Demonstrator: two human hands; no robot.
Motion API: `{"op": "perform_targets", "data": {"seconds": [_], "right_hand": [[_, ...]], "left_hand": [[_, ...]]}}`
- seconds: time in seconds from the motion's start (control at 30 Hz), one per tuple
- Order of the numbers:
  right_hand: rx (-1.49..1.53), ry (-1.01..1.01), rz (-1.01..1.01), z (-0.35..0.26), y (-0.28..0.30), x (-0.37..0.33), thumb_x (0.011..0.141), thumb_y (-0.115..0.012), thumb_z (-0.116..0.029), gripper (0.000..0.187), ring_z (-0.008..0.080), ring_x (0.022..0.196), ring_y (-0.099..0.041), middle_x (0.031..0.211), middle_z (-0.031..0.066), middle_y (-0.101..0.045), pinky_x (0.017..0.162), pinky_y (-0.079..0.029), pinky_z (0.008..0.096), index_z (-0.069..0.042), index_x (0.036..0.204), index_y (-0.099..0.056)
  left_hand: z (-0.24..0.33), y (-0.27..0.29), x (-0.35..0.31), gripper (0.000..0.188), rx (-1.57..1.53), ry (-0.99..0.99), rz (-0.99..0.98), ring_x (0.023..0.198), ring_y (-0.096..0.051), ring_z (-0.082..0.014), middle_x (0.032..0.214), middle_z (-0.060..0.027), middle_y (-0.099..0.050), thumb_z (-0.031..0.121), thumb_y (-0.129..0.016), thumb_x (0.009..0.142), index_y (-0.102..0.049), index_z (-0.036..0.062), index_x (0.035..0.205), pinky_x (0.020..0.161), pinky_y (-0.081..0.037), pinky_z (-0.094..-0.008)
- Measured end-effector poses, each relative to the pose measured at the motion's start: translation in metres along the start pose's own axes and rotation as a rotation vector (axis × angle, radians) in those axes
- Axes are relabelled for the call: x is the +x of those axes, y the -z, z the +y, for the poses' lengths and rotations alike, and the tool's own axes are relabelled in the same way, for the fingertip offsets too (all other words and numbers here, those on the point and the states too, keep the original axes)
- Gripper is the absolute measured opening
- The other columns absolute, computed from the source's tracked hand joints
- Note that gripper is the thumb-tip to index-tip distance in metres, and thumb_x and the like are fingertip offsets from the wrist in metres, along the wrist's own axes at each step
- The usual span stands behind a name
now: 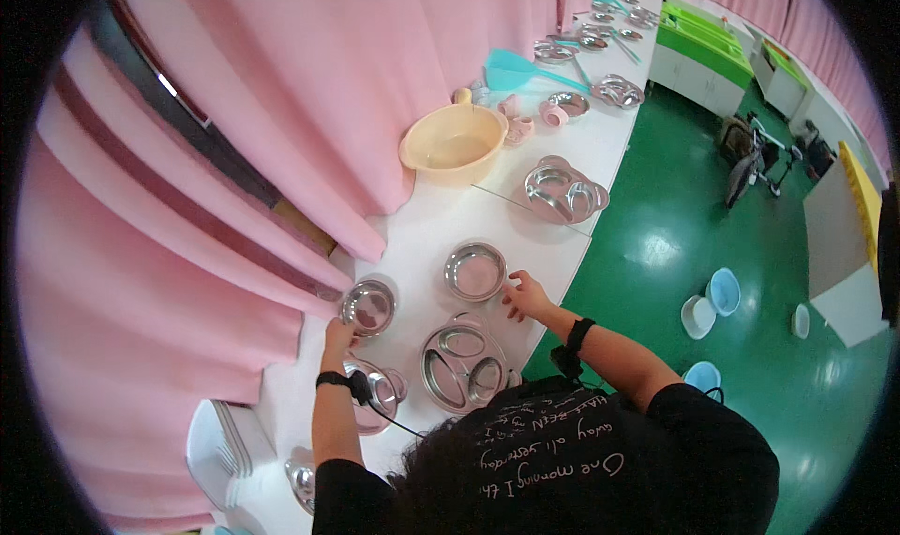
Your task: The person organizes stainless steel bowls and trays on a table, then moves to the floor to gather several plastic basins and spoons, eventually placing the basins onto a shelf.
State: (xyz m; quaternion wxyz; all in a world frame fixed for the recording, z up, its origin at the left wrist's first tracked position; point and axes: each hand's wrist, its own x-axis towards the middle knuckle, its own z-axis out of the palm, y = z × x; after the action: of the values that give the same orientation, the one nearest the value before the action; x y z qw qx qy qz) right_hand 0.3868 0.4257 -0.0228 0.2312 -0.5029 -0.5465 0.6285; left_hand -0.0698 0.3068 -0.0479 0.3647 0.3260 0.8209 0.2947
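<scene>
My left hand [340, 334] is closed on the near left rim of a shiny round metal bowl [369, 306], beside the pink curtain. To the right, a second round metal bowl [474, 274] sits on the white table. Next to its right rim is my right hand [528, 297], fingers apart and slightly bent; whether a fingertip touches the rim I cannot tell. Nearer to me lies a divided metal plate [432, 366] with several compartments. Another metal dish [382, 399] is partly covered by my left forearm.
Farther along the table [412, 254] stand a divided plate with pink rim [561, 197], a cream basin [457, 141], pink cups [553, 115] and a turquoise utensil [511, 72]. White trays [223, 446] are stacked at lower left. Basins [724, 291] rest on the green floor.
</scene>
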Motion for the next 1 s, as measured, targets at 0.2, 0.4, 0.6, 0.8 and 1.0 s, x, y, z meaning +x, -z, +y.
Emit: {"op": "perform_targets", "data": {"seconds": [0.2, 0.4, 0.6, 0.8, 1.0], "right_hand": [[0.234, -0.014, -0.023, 0.006, -0.019, 0.027, 0.09, -0.049, -0.018, 0.044, 0.0281, 0.053, -0.062, 0.08, 0.0198, -0.06, 0.041, -0.051, 0.0366, 0.001, 0.123, -0.028], [0.331, -0.004, 0.067, 0.011, -0.016, 0.032, 0.085, -0.049, -0.008, 0.043, 0.0259, 0.051, -0.061, 0.083, 0.0204, -0.058, 0.042, -0.052, 0.0353, 0.005, 0.121, -0.031], [0.225, 0.029, 0.018, 0.022, 0.036, 0.007, 0.085, -0.049, -0.007, 0.033, 0.0233, 0.049, -0.06, 0.069, 0.0167, -0.058, 0.042, -0.052, 0.0344, 0.005, 0.113, -0.037], [0.107, 0.015, -0.171, 0.039, 0.114, -0.008, 0.088, -0.048, -0.012, 0.029, 0.0215, 0.053, -0.061, 0.068, 0.0135, -0.06, 0.046, -0.053, 0.0331, 0.002, 0.112, -0.039], [0.077, 0.041, -0.238, 0.042, 0.17, -0.01, 0.089, -0.049, -0.016, 0.032, 0.0181, 0.056, -0.061, 0.07, 0.0103, -0.06, 0.048, -0.052, 0.0305, 0.001, 0.116, -0.044]], "left_hand": [[0.037, -0.015, -0.029, 0.023, -0.343, -0.13, 0.128, 0.058, -0.061, -0.0228, 0.08, -0.0153, -0.054, 0.005, -0.056, 0.079, -0.042, -0.0069, 0.093, 0.048, -0.056, -0.034], [0.088, -0.044, -0.089, 0.02, -0.475, -0.168, -0.041, 0.067, -0.062, -0.0218, 0.08, -0.0127, -0.051, 0.004, -0.055, 0.08, -0.04, -0.0043, 0.092, 0.058, -0.058, -0.0347], [0.165, -0.1, -0.181, 0.017, -0.431, -0.176, -0.213, 0.066, -0.06, -0.0185, 0.08, -0.0118, -0.055, 0.009, -0.055, 0.085, -0.042, 0.0006, 0.091, 0.058, -0.056, -0.0307], [0.181, -0.182, -0.235, 0.026, -0.426, -0.143, -0.303, 0.072, -0.06, -0.0171, 0.087, -0.011, -0.057, 0.008, -0.053, 0.086, -0.04, 0.0027, 0.107, 0.057, -0.054, -0.0308], [0.209, -0.257, -0.245, 0.038, -0.599, -0.043, -0.232, 0.077, -0.062, -0.0212, 0.093, -0.0138, -0.058, 0.008, -0.052, 0.085, -0.037, -0.001, 0.118, 0.062, -0.056, -0.0342]]}}
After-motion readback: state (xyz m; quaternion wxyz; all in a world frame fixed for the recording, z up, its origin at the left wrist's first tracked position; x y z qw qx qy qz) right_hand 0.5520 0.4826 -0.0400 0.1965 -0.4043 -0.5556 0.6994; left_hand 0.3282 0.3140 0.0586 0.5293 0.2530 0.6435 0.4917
